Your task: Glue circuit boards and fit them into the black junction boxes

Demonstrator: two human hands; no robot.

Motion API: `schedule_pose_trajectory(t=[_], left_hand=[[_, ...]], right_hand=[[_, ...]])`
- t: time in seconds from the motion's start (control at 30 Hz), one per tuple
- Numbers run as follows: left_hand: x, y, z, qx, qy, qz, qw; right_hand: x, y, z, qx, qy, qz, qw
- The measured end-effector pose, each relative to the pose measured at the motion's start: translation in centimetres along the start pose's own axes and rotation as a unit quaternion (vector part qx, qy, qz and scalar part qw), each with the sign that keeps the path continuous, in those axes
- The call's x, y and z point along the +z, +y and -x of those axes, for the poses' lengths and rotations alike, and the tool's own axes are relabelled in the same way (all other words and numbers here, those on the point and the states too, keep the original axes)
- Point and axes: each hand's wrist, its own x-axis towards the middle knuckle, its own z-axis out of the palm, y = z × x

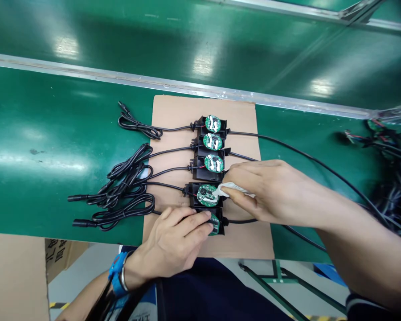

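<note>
My right hand (260, 189) is closed around a white squeeze tube (235, 188). The tube's nozzle meets a round green circuit board (207, 195), where a streak of white paste shows. That board sits over a black plastic case (194, 201). Below it, my left hand (180, 240) lies with outstretched fingers over the nearest case, its fingertips touching another green circuit board (214, 224), which they partly hide. Farther up the row, three boards carry white paste: a top one (213, 123), a second (212, 141) and a third (214, 163).
A cardboard sheet (177, 111) lies under the cases on the green table (36, 133). Coiled black cables (125, 178) lie left; a cable (307, 156) runs right to a tangled wire pile (394, 178). A metal strip (120, 80) borders the table's back.
</note>
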Motion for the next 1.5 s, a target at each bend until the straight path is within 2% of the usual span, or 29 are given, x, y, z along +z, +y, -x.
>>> schedule_pose_trajectory(t=[0.17, 0.4, 0.6, 0.8, 0.93, 1.13, 1.37, 1.5], left_hand=[[0.2, 0.0, 0.4, 0.01, 0.021, 0.012, 1.0], [-0.1, 0.1, 0.6, 0.033, 0.064, 0.01, 0.997], [-0.5, 1.0, 1.4, 0.058, 0.082, 0.018, 0.995], [1.1, 1.0, 2.8, 0.07, 0.079, -0.001, 0.994], [1.8, 0.8, 3.3, 0.085, 0.089, -0.014, 0.992], [1.8, 0.8, 3.2, 0.093, 0.107, -0.018, 0.99], [2.3, 0.6, 3.3, 0.097, 0.127, -0.026, 0.987], [2.4, 0.6, 3.3, 0.097, 0.108, -0.033, 0.989]], right_hand=[[0.6, 0.3, -0.9, -0.021, -0.002, 0.027, 0.999], [0.5, 0.6, -0.4, 0.006, 0.012, 0.042, 0.999], [-0.8, -2.2, 1.3, 0.027, 0.034, -0.029, 0.999], [1.5, -4.5, 1.5, -0.014, 0.021, -0.047, 0.999], [2.5, -5.0, 1.4, -0.022, 0.003, -0.035, 0.999], [2.7, -5.5, 1.2, -0.019, -0.042, -0.013, 0.999], [2.2, -5.6, 1.6, -0.018, -0.034, 0.006, 0.999], [1.5, -5.6, 2.2, -0.019, -0.027, 0.014, 0.999]])
